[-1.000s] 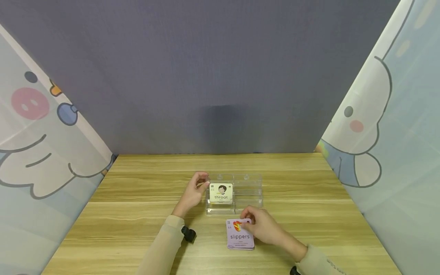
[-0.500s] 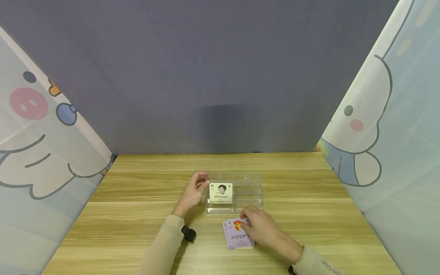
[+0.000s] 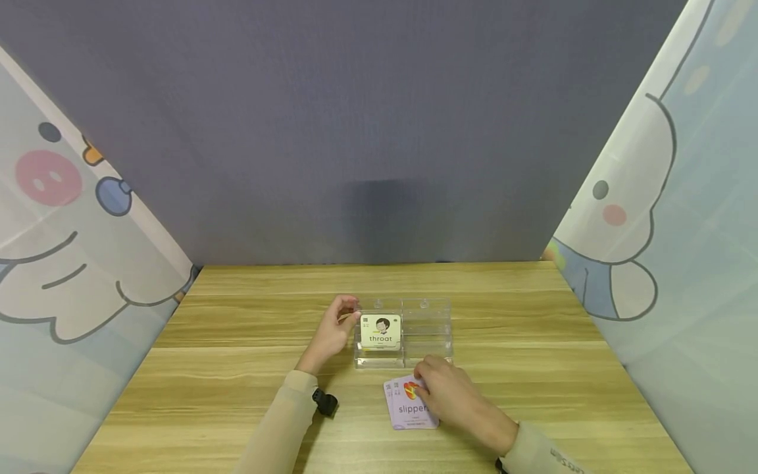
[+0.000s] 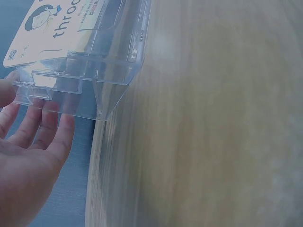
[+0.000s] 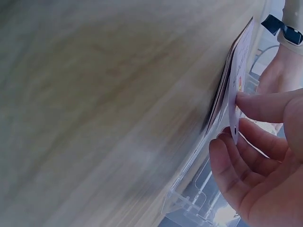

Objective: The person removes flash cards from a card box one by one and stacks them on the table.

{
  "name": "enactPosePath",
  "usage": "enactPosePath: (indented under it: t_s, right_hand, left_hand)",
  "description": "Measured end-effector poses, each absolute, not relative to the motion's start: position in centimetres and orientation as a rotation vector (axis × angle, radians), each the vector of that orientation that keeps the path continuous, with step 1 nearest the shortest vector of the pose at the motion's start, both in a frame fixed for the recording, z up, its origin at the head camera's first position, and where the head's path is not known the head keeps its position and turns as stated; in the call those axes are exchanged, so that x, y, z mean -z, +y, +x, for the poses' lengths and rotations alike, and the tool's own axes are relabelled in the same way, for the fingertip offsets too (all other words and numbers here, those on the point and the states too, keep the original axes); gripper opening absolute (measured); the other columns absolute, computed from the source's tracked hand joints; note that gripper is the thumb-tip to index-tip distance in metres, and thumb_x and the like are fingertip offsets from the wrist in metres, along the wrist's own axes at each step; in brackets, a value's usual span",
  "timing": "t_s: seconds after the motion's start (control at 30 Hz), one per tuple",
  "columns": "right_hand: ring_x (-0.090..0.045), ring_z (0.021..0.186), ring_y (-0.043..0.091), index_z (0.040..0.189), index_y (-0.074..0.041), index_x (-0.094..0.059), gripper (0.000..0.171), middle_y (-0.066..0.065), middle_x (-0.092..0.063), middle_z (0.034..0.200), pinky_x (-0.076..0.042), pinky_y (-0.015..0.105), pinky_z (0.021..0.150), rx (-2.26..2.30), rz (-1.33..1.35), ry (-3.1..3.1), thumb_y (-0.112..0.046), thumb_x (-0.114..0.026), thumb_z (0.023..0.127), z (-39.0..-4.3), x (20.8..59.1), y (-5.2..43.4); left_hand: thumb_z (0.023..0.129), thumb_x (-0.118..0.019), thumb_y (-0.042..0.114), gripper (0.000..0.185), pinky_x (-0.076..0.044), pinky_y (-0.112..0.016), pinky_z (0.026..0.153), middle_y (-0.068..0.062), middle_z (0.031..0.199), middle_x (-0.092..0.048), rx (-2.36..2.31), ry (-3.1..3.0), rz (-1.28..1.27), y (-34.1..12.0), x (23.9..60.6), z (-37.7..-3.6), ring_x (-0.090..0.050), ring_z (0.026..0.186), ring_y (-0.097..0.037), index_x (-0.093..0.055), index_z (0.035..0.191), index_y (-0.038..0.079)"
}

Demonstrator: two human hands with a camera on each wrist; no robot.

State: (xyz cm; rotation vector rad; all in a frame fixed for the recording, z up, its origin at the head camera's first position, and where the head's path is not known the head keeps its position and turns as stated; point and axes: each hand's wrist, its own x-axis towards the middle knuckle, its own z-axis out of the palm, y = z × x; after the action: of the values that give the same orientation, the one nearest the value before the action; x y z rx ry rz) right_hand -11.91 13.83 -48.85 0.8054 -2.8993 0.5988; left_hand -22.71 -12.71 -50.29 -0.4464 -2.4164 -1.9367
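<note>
A clear plastic card stand (image 3: 428, 342) with stepped tiers and two columns is on the table. My left hand (image 3: 331, 333) holds its left side, thumb (image 4: 5, 92) in front and fingers curled behind it in the left wrist view. A pale yellow card reading "throat" (image 3: 381, 331) leans in the stand's left column. In front of the stand, my right hand (image 3: 454, 396) pinches the upper right corner of a lilac "slippers" card (image 3: 410, 411) between thumb and fingers. Another lilac card (image 3: 387, 394) shows along its left edge, mostly hidden beneath.
The wood-grain table (image 3: 249, 329) runs back to a dark grey-blue panel (image 3: 379, 131). Cartoon-printed curtains (image 3: 616, 217) flank both sides. A black wrist strap (image 3: 324, 402) is on the left sleeve.
The top slippers card has shifted slightly right against the lilac card under it, whose left edge now shows. My right hand has moved a little left. The left hand and stand stay put.
</note>
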Motion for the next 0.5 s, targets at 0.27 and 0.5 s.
enactPosePath:
  t_s: [0.27, 0.5]
  right_hand:
    - [-0.053, 0.077, 0.009, 0.101, -0.005, -0.073, 0.019, -0.004, -0.059, 0.087, -0.049, 0.025, 0.063, -0.493, 0.830, -2.922, -0.018, -0.078, 0.088, -11.72, 49.07, 13.78]
    - [-0.048, 0.075, 0.010, 0.100, -0.003, -0.074, 0.021, -0.004, -0.054, 0.085, -0.047, 0.026, 0.062, -0.425, 0.870, -2.924, -0.021, -0.077, 0.089, -11.69, 49.08, 13.82]
  left_hand:
    - [0.103, -0.056, 0.001, 0.030, -0.047, -0.049, 0.102, -0.021, 0.128, -0.055, 1.921, -2.417, -0.459, -12.71, 50.34, -22.67, -0.055, 0.116, -0.032, -0.048, 0.132, -0.004]
    - [0.103, -0.056, 0.002, 0.031, -0.047, -0.049, 0.102, -0.024, 0.129, -0.055, 1.917, -2.414, -0.460, -12.70, 50.40, -22.70, -0.055, 0.117, -0.033, -0.048, 0.132, -0.006]
